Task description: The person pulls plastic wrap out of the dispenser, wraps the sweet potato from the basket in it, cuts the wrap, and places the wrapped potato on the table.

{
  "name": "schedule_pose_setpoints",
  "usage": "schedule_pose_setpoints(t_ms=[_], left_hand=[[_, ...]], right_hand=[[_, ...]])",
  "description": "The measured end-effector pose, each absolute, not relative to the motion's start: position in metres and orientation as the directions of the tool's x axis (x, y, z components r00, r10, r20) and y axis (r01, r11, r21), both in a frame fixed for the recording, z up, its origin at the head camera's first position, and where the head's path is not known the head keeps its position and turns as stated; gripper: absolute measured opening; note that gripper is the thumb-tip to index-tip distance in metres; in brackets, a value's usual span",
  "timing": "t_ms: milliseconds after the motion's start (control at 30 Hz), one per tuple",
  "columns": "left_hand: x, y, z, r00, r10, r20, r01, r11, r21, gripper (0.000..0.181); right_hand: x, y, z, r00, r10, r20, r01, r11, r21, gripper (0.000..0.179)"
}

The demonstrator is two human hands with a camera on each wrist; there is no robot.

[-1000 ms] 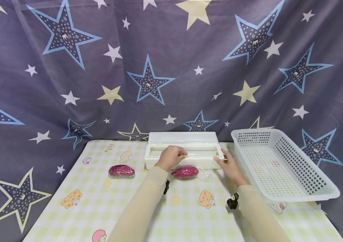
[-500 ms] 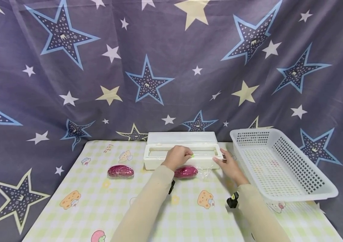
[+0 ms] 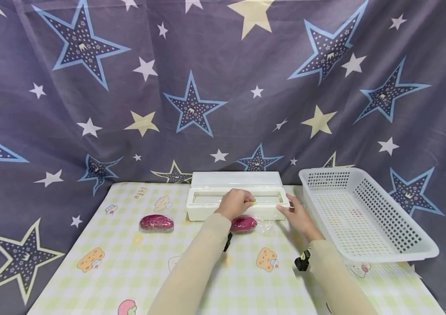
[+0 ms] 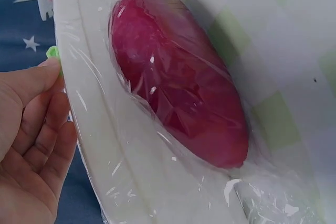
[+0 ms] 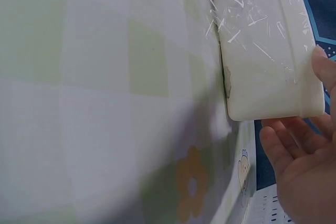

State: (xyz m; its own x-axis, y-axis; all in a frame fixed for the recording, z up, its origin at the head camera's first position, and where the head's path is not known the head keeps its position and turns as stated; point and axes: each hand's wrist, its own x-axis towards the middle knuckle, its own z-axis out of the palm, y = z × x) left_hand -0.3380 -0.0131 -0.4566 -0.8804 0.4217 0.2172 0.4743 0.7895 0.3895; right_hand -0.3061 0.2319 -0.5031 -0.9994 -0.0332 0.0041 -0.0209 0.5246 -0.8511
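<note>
A white cling film dispenser stands at the back of the table with its lid raised. My left hand pinches the small green slide cutter on the dispenser's front top edge. At the right end, my right hand grips the dispenser, thumb on the top edge and fingers at the end face. Clear film hangs down the front and lies over an oblong purple-red vegetable, partly hidden by my left wrist in the head view. Another purple-red vegetable, wrapped in film, lies to the left.
A white perforated plastic basket stands to the right of the dispenser, close to my right forearm. A checked cloth covers the table. Behind it hangs a dark curtain with stars.
My left hand has moved right along the dispenser's edge with the green slide cutter, slowing toward the end. My right hand has stayed at the dispenser's right end.
</note>
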Motion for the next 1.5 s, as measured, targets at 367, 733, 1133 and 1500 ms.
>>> schedule_pose_setpoints(t_ms=[367, 733, 1133, 1500], left_hand=[[-0.339, 0.006, -0.451, -0.876, 0.435, 0.209, 0.483, 0.775, 0.407, 0.010], [-0.343, 0.021, -0.458, -0.859, 0.435, 0.269, 0.511, 0.756, 0.409, 0.005], [-0.343, 0.031, -0.457, -0.826, 0.478, 0.299, 0.563, 0.708, 0.426, 0.004], [-0.343, 0.043, -0.456, -0.854, 0.439, 0.278, 0.518, 0.679, 0.520, 0.005]], right_hand=[[-0.307, 0.234, -0.502, -0.999, -0.041, 0.010, -0.029, 0.507, -0.861, 0.079], [-0.307, 0.233, -0.503, -0.999, -0.037, 0.013, -0.030, 0.507, -0.861, 0.078], [-0.307, 0.234, -0.503, -0.999, -0.039, 0.008, -0.026, 0.515, -0.857, 0.080], [-0.308, 0.235, -0.505, -0.999, -0.040, 0.016, -0.035, 0.516, -0.856, 0.083]])
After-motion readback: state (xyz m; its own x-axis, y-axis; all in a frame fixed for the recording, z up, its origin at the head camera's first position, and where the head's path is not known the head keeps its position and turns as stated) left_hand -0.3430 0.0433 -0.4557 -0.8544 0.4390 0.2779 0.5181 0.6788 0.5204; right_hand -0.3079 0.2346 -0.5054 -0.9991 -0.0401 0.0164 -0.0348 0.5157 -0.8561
